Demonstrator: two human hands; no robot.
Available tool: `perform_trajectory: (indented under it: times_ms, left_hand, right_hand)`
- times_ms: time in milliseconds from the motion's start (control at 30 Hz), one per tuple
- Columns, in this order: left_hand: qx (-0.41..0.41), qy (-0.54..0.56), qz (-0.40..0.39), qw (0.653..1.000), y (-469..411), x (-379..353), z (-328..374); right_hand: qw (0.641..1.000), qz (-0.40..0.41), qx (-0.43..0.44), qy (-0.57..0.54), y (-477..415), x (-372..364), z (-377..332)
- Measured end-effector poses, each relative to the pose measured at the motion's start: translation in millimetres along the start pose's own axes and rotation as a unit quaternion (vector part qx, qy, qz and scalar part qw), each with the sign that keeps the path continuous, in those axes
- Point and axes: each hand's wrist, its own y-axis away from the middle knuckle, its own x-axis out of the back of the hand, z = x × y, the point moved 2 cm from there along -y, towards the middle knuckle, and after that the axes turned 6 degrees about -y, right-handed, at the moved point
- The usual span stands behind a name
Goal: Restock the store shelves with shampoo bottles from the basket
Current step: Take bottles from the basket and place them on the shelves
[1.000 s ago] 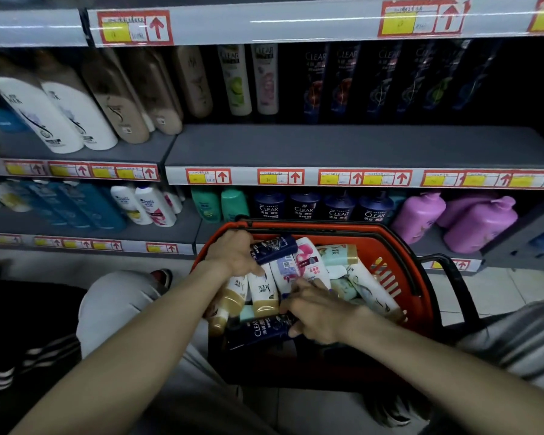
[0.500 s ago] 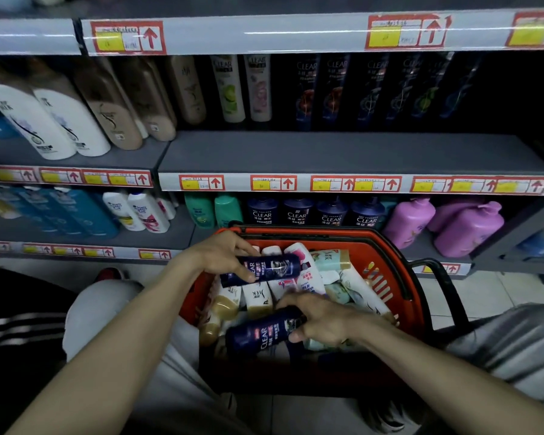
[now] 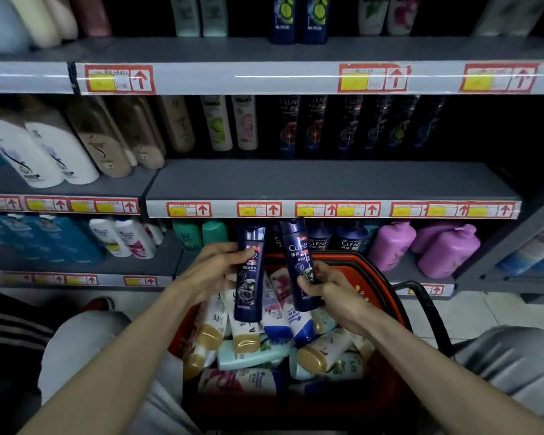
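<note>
My left hand point(image 3: 212, 271) grips a dark blue Clear shampoo bottle point(image 3: 249, 277), held upright above the red basket point(image 3: 387, 296). My right hand point(image 3: 327, 288) grips a second dark blue Clear bottle point(image 3: 299, 265) beside it, also cap up. Both bottles hang just below the front edge of the middle shelf point(image 3: 327, 180), whose front part is bare. The basket holds several white, teal and gold-capped bottles point(image 3: 321, 356) lying in a heap.
Dark Clear bottles point(image 3: 349, 240) stand on the low shelf behind the basket, with purple pump bottles point(image 3: 446, 249) to the right and teal ones point(image 3: 198, 233) to the left. Tall dark bottles point(image 3: 352, 127) line the back of the middle shelf. My knees flank the basket.
Both hands lifted a dark blue bottle each out of the basket and turned them upright. The camera tilted up, showing more of the shelves.
</note>
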Motion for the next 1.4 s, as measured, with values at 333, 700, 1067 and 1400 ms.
perform_trajectory:
  times_ms: [333,700,1067,1400]
  left_hand:
    - [0.015,0.116,0.014,0.993,14.4,-45.1,50.5]
    - [-0.229,0.101,-0.024,0.968,31.3,-42.6,190.2]
    - [-0.345,0.058,0.078,0.933,6.9,-41.8,360.4]
    - [-0.379,-0.045,0.161,0.910,-53.6,-38.3,381.5]
  right_hand:
    - [0.987,-0.045,-0.018,-0.154,4.4,-21.0,-36.1]
    - [0.977,-0.066,0.169,-0.108,13.7,-31.1,-187.4]
    - [0.943,0.025,0.330,-0.014,-4.6,-39.6,-365.1]
    - [0.909,0.164,0.280,0.261,-63.1,-26.5,-407.9]
